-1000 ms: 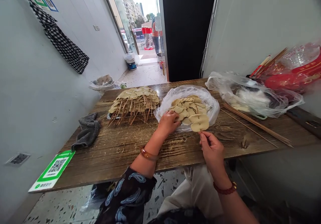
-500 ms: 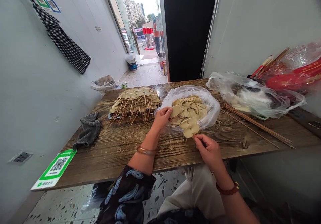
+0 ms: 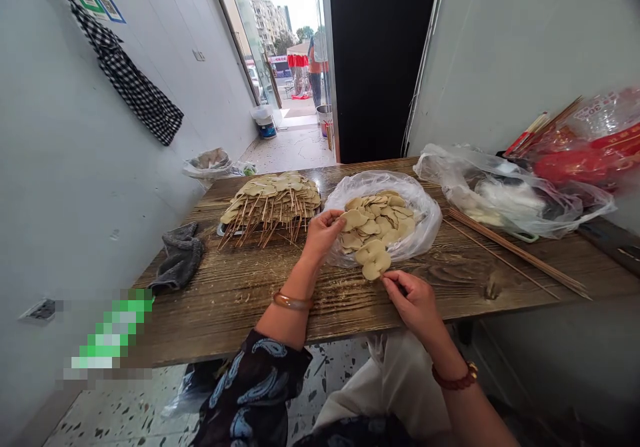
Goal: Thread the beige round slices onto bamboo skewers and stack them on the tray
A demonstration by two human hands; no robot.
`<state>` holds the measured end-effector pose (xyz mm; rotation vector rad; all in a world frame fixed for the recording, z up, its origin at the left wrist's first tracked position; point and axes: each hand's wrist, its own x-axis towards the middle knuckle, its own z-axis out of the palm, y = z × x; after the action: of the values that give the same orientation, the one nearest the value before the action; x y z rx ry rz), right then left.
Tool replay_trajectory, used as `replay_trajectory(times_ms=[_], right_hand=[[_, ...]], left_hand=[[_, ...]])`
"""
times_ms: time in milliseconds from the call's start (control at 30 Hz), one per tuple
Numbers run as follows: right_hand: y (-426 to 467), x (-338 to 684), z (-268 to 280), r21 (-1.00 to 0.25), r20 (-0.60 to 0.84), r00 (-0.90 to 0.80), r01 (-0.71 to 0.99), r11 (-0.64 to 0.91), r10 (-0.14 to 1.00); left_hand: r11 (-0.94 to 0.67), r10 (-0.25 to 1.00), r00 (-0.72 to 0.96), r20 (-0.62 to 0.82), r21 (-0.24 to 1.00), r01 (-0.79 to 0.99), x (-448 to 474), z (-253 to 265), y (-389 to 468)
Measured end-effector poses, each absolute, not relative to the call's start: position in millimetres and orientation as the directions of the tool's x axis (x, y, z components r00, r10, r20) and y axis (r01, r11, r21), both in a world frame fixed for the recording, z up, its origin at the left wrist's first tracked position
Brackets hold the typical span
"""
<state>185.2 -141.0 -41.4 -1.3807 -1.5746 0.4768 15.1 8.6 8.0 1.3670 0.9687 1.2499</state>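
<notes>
Between the thumb and fingers of my left hand (image 3: pixel 324 230) is a thin pale-yellow round slice (image 3: pixel 355 219), held over the near left part of an open clear plastic bag (image 3: pixel 429 223). More loose slices (image 3: pixel 383 217) of the same kind lie heaped in that bag. My right hand (image 3: pixel 413 298) is closed around the lower end of a skewer, mostly hidden by the fingers. Threaded slices (image 3: pixel 374 260) sit on this skewer, tilted up and left at the bag's near edge. A stack of skewered slices (image 3: pixel 273 197) lies on a tray to the left, sticks facing me.
Loose bamboo skewers (image 3: pixel 520 253) lie on the wooden table (image 3: pixel 240 320) at right. Behind them are another plastic bag (image 3: pixel 460 173) and red packaging (image 3: pixel 575 160). A grey cloth (image 3: pixel 179 257) rests at the left edge. A person (image 3: pixel 315 67) stands outside the doorway.
My right hand has shifted slightly left, bringing the skewered slices nearer to the slice in my left hand. The left hand keeps its grip, with its slice now tilted flatter.
</notes>
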Motion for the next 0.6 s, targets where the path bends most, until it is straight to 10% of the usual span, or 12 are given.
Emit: replay_trajectory(times_ms=[600], right_hand=[[-140.3, 183.9, -40.5, -0.79, 0.38, 0.097, 0.551, 0.269, 0.92]], left_hand=[[-0.335, 0.928, 0.223, 0.299, 0.931, 0.144, 21.7, 9.1, 1.1]])
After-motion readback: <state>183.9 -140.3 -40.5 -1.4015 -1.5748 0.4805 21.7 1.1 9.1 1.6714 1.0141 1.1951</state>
